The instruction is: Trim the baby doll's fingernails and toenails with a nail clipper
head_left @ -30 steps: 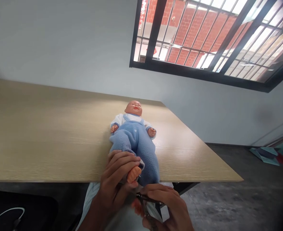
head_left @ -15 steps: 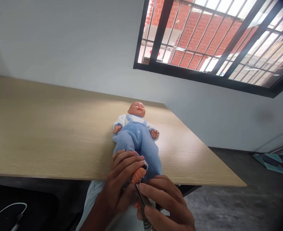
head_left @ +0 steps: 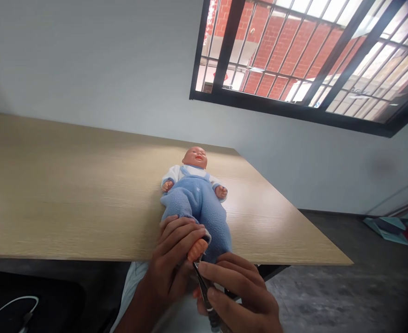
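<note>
A baby doll (head_left: 208, 199) in light blue overalls and white sleeves lies on its back on the table, its feet toward me. My left hand (head_left: 176, 249) is wrapped around one lower leg, with the fingers over the trouser cuff. From that cuff sticks out the doll's orange-tinted bare foot (head_left: 197, 249). Thumb and fingers of my right hand (head_left: 245, 291) grip a slim metal nail clipper (head_left: 204, 286), its tip close to the toes. Whether the tip touches them I cannot tell. Below, the doll's other foot (head_left: 199, 300) shows partly, mostly hidden behind my right hand.
The wooden table (head_left: 86, 199) runs to the left, and its right edge slants away toward the wall. A barred window (head_left: 294, 55) is above. At lower left a white cable (head_left: 20, 298) lies on a black chair seat (head_left: 51, 296). Teal items (head_left: 387, 229) lie on the floor at right.
The nail clipper has turned slightly in my right hand and now shows a narrower, darker side. My left hand keeps its hold on the leg. The whole view has shifted a little.
</note>
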A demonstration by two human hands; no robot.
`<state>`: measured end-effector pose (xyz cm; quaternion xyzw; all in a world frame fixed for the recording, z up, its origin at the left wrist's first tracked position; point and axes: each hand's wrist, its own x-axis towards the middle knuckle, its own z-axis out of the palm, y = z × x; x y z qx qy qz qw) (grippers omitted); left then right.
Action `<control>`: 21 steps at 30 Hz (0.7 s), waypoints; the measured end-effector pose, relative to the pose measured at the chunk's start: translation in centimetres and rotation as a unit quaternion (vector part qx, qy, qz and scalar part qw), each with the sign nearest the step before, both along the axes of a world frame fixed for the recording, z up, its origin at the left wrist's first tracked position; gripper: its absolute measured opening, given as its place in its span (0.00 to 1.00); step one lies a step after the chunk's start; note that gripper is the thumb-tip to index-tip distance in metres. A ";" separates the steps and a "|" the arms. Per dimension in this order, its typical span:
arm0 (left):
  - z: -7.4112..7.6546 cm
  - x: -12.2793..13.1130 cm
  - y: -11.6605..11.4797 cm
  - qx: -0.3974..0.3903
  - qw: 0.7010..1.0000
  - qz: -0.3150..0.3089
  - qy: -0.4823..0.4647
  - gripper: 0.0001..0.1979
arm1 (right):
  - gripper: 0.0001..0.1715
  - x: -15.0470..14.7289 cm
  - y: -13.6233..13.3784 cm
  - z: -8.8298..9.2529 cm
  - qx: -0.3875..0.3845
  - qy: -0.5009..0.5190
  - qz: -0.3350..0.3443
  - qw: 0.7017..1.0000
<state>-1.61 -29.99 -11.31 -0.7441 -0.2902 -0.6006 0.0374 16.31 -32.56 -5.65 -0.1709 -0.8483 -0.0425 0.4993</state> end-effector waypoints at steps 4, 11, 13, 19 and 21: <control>0.8 -0.3 0.4 -0.001 1.000 0.006 0.008 0.21 | 0.09 -0.1 1.1 0.2 0.004 0.005 0.002 1.000; 3.3 -0.8 1.6 -0.051 0.997 0.030 0.038 0.19 | 0.15 0.6 3.4 -0.4 -0.134 0.173 0.060 0.974; 3.6 -0.8 2.4 -0.071 0.996 0.049 0.033 0.17 | 0.15 1.1 3.6 -1.2 -0.189 0.225 0.042 0.955; 2.7 -0.5 3.1 -0.156 0.980 0.031 0.118 0.16 | 0.17 1.3 3.7 -3.7 -0.258 0.163 -0.018 0.952; 2.1 -0.7 2.5 -0.176 0.974 0.023 0.142 0.17 | 0.16 0.9 3.9 -4.3 -0.262 0.209 -0.006 0.942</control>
